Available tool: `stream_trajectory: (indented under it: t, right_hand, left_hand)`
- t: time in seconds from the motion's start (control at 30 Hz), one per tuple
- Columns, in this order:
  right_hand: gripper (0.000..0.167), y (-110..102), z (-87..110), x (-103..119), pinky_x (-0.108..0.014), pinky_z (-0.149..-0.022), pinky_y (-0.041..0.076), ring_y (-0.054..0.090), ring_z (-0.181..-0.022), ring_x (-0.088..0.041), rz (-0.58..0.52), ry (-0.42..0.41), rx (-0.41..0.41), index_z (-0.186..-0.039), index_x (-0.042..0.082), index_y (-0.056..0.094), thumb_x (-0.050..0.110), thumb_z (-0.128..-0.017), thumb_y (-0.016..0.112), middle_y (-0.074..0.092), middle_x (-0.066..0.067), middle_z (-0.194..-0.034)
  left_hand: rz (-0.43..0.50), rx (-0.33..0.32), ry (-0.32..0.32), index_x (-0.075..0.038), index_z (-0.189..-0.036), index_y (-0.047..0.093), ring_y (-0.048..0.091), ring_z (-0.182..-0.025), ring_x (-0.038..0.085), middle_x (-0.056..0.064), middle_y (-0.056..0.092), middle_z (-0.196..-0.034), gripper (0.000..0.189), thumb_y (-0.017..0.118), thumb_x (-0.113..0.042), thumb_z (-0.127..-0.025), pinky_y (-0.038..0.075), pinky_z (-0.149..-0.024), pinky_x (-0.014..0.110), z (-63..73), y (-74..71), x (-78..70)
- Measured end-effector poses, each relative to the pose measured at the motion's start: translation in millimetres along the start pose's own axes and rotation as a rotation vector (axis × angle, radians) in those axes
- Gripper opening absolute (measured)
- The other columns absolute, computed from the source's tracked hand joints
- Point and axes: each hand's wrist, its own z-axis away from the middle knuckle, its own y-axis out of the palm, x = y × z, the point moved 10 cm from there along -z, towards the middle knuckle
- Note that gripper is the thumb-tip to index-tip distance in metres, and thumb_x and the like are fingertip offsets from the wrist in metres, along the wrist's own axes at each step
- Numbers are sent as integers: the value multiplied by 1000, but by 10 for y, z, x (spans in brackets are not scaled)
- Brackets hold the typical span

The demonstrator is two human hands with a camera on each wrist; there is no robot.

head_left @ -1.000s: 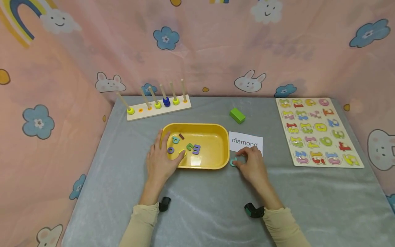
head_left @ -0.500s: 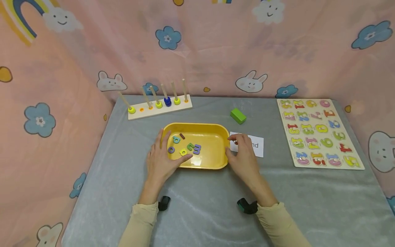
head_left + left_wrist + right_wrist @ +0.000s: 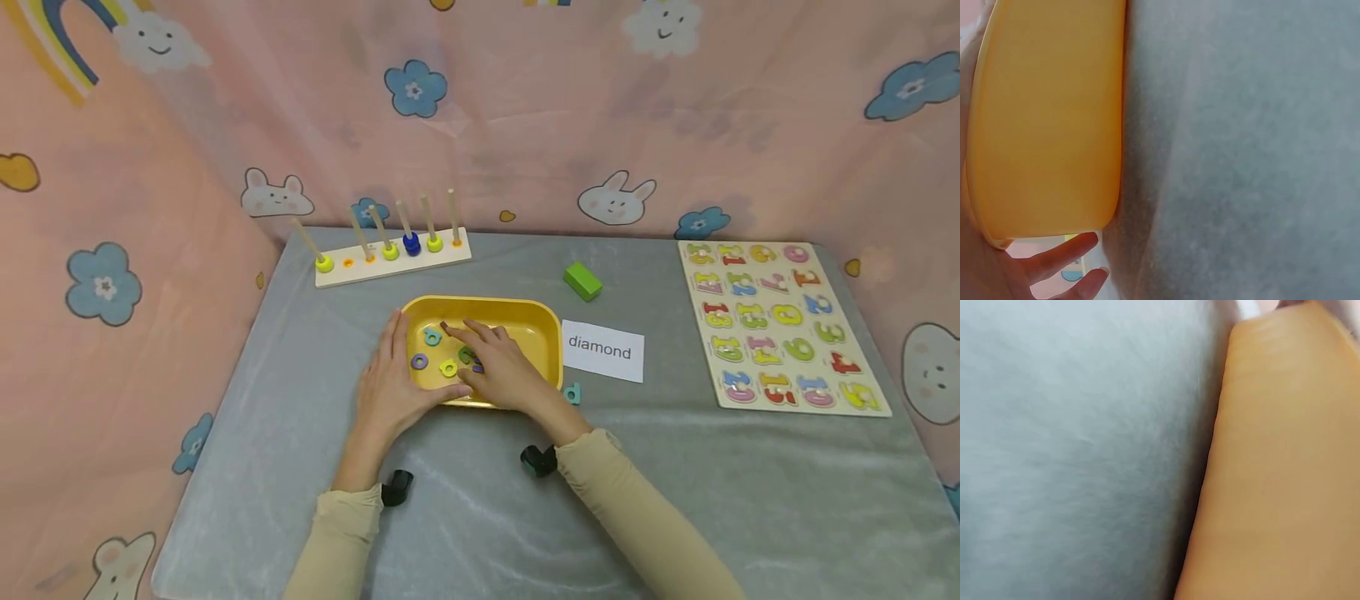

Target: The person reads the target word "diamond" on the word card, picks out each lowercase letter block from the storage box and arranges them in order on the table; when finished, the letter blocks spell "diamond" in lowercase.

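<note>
My left hand (image 3: 387, 387) holds a yellow tray (image 3: 551, 346) by its left end, thumb over the front rim. In the left wrist view, fingers (image 3: 1063, 256) reach around the outside of the tray (image 3: 1047, 125). Over the tray's middle, my right hand (image 3: 502, 367) reaches in with fingers spread, one fingertip close to a small brown stick-shaped piece (image 3: 444, 327); I cannot tell if they touch. Inside lie a teal letter (image 3: 432, 337), a purple o (image 3: 419, 362), a yellow letter (image 3: 448, 368) and a green letter (image 3: 466, 356). My right hand partly covers a purple letter.
A teal d (image 3: 572, 393) lies on the grey cloth by the tray's right front corner. Beside the tray is a card reading "diamond" (image 3: 602, 352). Behind are a green block (image 3: 582, 282) and a peg board with rings (image 3: 393, 258). A number puzzle (image 3: 787, 329) lies right.
My right hand let go of the teal d beside the tray, then moved left over the tray's letters. The card is uncovered again. My left hand stays at the tray's left end.
</note>
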Motion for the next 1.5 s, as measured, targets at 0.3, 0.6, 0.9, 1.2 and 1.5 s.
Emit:
stream_trajectory:
  t: [0.3,0.6,0.9,1.2,1.5]
  right_hand:
    - [60,188,-261,2,-57,-112,37,42,-141,-39,181,-39,103,-166,26,39,26,-110,59,30,0,-175]
    - [30,60,-342,78,-46,-107,51,63,-118,-28,169,-77,-48,-136,9,72,15,-107,64,70,-7,-135]
    - [17,-23,-343,85,-42,-95,56,66,-96,-24,130,-76,-125,-112,6,77,16,-107,64,73,-7,-105]
    - [19,-263,-125,-10,-24,-69,50,57,-76,-17,-271,-22,-199,-122,0,68,8,-106,62,64,-7,-91]
    - [11,-724,535,-112,-23,-81,62,77,-86,-22,-474,-174,-455,-91,2,76,-4,-87,84,79,-12,-93]
  left_hand:
    - [35,18,-12,-25,-173,-1,44,-150,44,-1,5,-181,149,85,-81,-65,40,-112,71,5,24,-11]
    - [45,24,-20,-24,-172,-3,42,-152,42,-2,3,-181,152,86,-82,-63,43,-112,68,9,23,16]
    - [48,18,-23,-23,-173,-2,43,-151,42,-1,5,-181,153,85,-84,-62,43,-111,67,10,17,18]
    - [49,23,-38,-23,-172,-3,44,-151,42,-2,4,-181,153,88,-79,-63,44,-109,68,21,30,-5]
    - [52,22,-42,-22,-173,-2,40,-154,41,-2,4,-181,156,89,-81,-59,42,-112,68,18,35,1]
